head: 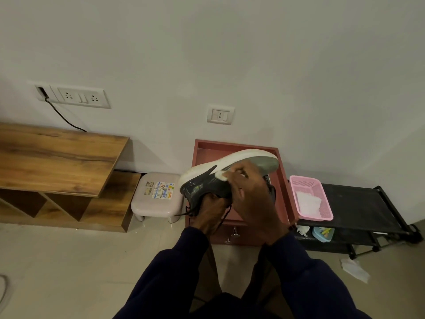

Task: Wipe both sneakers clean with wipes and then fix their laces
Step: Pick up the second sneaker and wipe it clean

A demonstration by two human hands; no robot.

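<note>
A dark sneaker (202, 185) with a white sole is held up on its side, sole facing away and up. My left hand (210, 212) grips it from below, near the opening, with black laces hanging by the fingers. My right hand (250, 199) pinches a white wipe (222, 175) and presses it against the shoe's side, just under the white sole edge. Part of a second dark sneaker (271, 187) shows behind my right hand in the tray; most of it is hidden.
A reddish tray-topped cabinet (285, 180) stands below the shoe. A pink basket (322, 194) holding white wipes sits on a black rack (368, 203) to the right. A used wipe (354, 269) lies on the floor. A small stool (158, 196) and wooden shelf (57, 162) stand left.
</note>
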